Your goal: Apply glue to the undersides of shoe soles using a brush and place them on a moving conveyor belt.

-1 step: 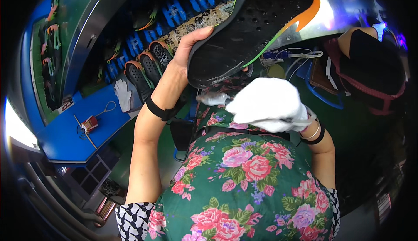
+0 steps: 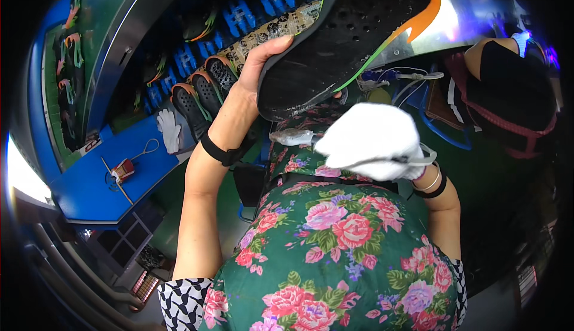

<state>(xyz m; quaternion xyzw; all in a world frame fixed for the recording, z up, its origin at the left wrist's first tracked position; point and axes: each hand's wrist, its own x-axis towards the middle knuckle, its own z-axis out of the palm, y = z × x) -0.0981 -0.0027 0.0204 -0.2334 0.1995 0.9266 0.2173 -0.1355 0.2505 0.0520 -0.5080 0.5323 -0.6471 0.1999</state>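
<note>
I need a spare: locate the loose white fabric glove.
At left in the head view, the glove lies on the blue tabletop, beside orange-rimmed black clogs.

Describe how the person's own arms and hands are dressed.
The left hand is bare, with a black strap around the forearm. The right hand wears a white glove; behind its cuff sit a thin, pale bangle and a black band. Both arms have short black-and-white patterned sleeves, with the forearms uncovered.
</note>
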